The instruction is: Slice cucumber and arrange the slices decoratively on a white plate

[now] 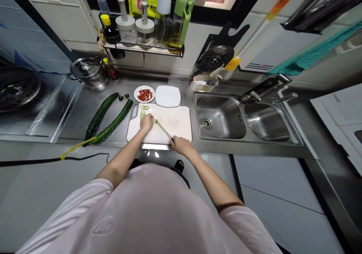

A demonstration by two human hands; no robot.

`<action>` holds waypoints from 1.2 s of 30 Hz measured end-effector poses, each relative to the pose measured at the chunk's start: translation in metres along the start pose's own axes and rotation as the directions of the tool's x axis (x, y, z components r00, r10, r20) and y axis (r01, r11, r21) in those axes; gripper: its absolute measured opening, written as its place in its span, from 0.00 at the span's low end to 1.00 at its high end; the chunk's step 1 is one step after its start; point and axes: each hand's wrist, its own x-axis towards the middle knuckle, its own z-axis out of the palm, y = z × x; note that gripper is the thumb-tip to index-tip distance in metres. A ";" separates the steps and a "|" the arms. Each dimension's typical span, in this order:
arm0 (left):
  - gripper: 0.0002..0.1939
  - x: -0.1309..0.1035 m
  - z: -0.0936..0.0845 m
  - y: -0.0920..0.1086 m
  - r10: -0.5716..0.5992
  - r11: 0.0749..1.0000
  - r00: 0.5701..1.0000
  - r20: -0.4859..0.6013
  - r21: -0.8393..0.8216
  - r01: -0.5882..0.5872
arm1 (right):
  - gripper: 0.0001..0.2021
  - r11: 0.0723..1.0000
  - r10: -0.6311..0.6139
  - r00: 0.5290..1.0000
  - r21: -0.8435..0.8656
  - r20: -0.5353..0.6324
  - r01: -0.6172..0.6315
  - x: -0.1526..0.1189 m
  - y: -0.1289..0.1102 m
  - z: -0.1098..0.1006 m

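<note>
Hands: left presses cucumber piece | right grips knife at cutting board front edge

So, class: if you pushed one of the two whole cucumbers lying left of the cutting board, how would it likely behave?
The nearer cucumber looks long and round, so it would probably roll on the smooth steel counter. It seems firm, likely stiff when lifted. Its slight curve might make it wobble.

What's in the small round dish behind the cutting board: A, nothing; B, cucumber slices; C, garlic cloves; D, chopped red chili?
D: the round dish holds chopped red pieces, while the cucumber slices lie on the cutting board.
</note>
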 end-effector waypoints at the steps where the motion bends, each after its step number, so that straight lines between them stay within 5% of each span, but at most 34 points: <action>1: 0.12 0.000 0.000 0.000 -0.005 1.000 1.000 0.002 0.002 0.005 | 0.18 1.000 -0.001 1.000 -0.001 -0.002 0.001 -0.002 0.001 0.001; 27: 0.11 0.001 0.004 -0.004 0.033 0.999 0.999 -0.026 -0.006 -0.033 | 0.20 0.994 0.019 0.999 0.112 -0.041 -0.014 -0.019 0.024 0.011; 36: 0.13 -0.024 0.006 -0.001 0.225 0.973 0.972 -0.067 0.064 -0.221 | 0.24 0.960 0.207 0.970 0.218 -0.130 -0.176 0.003 0.028 0.019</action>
